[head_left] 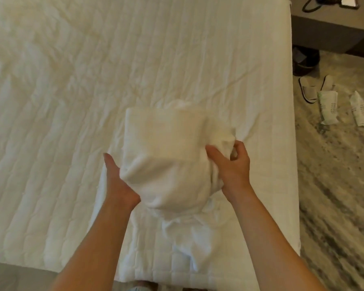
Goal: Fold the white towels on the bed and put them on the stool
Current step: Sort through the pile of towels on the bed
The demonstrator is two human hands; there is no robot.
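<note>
Folded towel (166, 148), white, held just above the bed (51, 101) near its foot edge. Right hand (233, 164): thumb and curled fingers pinch the towel's right edge. Left hand (118, 179): thumb straight along the left side, fingers hidden beneath the cloth, so its grip cannot be told. Second towel (187, 238), white, crumpled on the bed below the hands. Bed cover: white, quilted, creased. Floor (340, 185): marbled grey-beige carpet at right, bearing slippers (309, 89) and two white packets (328, 108) whose print is too small to read. Dark cabinet (332, 24) at upper right.
</note>
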